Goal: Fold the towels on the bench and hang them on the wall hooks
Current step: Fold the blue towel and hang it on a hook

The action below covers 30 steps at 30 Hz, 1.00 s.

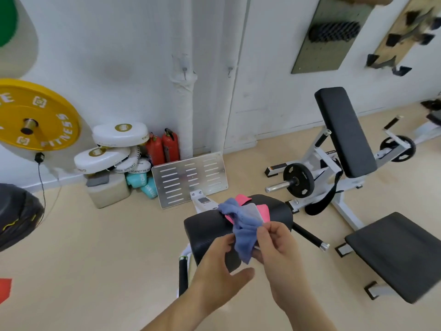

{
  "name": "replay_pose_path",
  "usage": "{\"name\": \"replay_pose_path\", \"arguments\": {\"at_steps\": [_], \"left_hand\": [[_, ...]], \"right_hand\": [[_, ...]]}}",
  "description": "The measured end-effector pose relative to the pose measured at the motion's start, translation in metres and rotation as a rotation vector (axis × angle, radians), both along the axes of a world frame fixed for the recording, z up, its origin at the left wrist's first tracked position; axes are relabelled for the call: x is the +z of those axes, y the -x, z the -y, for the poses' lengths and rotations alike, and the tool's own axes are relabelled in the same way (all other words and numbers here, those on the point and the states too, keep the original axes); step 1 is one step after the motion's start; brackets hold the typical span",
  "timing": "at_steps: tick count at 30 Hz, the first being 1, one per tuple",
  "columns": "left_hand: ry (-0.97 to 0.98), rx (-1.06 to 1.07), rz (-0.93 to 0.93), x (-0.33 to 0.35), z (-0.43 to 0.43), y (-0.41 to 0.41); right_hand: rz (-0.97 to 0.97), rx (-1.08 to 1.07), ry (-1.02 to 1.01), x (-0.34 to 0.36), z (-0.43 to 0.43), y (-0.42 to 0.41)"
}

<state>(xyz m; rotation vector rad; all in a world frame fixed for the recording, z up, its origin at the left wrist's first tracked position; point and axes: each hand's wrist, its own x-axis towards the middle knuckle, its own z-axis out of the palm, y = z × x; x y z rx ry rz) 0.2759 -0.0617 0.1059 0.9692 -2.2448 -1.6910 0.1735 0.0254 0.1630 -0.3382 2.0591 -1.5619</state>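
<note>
Bright even light, soft focus, warped edges

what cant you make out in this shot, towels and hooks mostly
Head view:
- Left hand grip: fingertips hidden behind blue towel.
- Pink towel, white towel: largely under the blue one; folds unclear.
- Hooks: too small for shape.
- Top-right wall board: blurred, cut by the edge.

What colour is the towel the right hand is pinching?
The towel is blue, clearest in the head view.
</note>
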Motion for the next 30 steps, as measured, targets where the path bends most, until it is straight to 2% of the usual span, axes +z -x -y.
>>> {"name": "replay_pose_path", "arguments": {"at_steps": [2, 5, 6, 9, 11, 13, 16, 19, 21, 24, 26, 30], "left_hand": [[0.09, 0.1, -0.118, 0.014, -0.001, -0.001], [0.065, 0.247, -0.23, 0.034, 0.01, -0.009], [0.071, 0.261, -0.238, 0.04, 0.015, -0.013], [0.19, 0.241, -0.197, 0.048, 0.03, -0.029], [0.168, 0.238, -0.222, 0.051, 0.034, -0.041], [0.125, 0.239, -0.255, 0.057, 0.036, -0.051], [0.087, 0.163, -0.284, 0.063, 0.034, -0.058], [0.211, 0.028, -0.263, 0.073, 0.023, -0.06], [0.203, -0.005, -0.284, 0.078, 0.011, -0.06], [0.029, 0.154, -0.294, 0.084, 0.006, -0.057], [0.025, 0.27, -0.293, 0.081, 0.008, -0.048], [0.016, 0.397, -0.263, 0.081, 0.003, -0.013]], "right_hand": [[0.086, -0.03, 0.118, 0.021, 0.0, -0.015], [0.216, -0.057, 0.257, 0.05, -0.003, -0.028], [0.2, -0.049, 0.257, 0.057, -0.004, -0.031], [-0.064, -0.055, 0.104, 0.06, -0.008, -0.035], [-0.205, -0.079, 0.058, 0.059, -0.009, -0.039], [-0.197, -0.068, 0.065, 0.061, -0.009, -0.045], [-0.081, -0.015, 0.116, 0.06, -0.006, -0.05], [-0.102, 0.055, 0.131, 0.053, -0.003, -0.053], [-0.122, 0.1, 0.129, 0.046, -0.001, -0.054], [-0.135, 0.157, 0.1, 0.036, 0.0, -0.041], [-0.052, 0.222, 0.094, 0.03, 0.0, -0.027], [0.085, 0.635, 0.02, 0.017, -0.007, 0.012]]}}
